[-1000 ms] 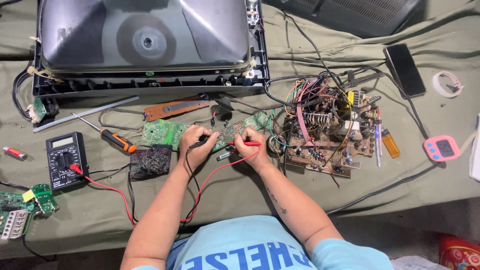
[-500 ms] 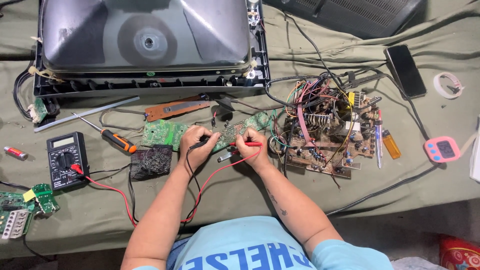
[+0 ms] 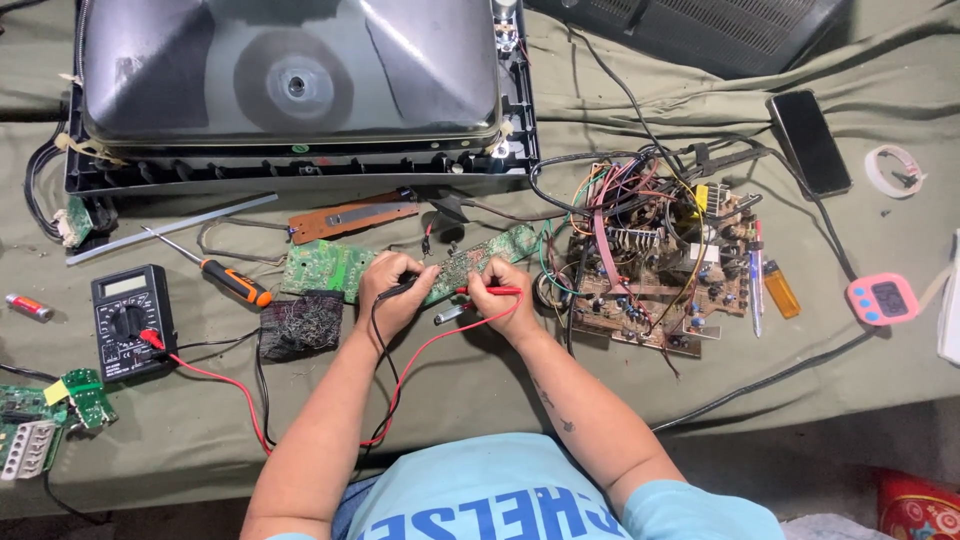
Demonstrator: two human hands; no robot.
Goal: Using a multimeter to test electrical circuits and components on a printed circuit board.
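left hand [image 3: 392,292] grips black probe [image 3: 405,290] | right hand [image 3: 505,300] grips red probe [image 3: 492,291] | both on green board [image 3: 400,268], tools close around

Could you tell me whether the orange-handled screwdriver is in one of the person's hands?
No, the orange-handled screwdriver lies on the cloth, left of both hands.

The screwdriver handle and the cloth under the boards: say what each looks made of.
Screwdriver: the handle looks like moulded plastic, glossy orange with black grip sections; the shaft is bare grey metal with a dull shine. Table cover: apparently woven fabric, matte olive green, judging by its soft wrinkles and folds, with no gloss anywhere.
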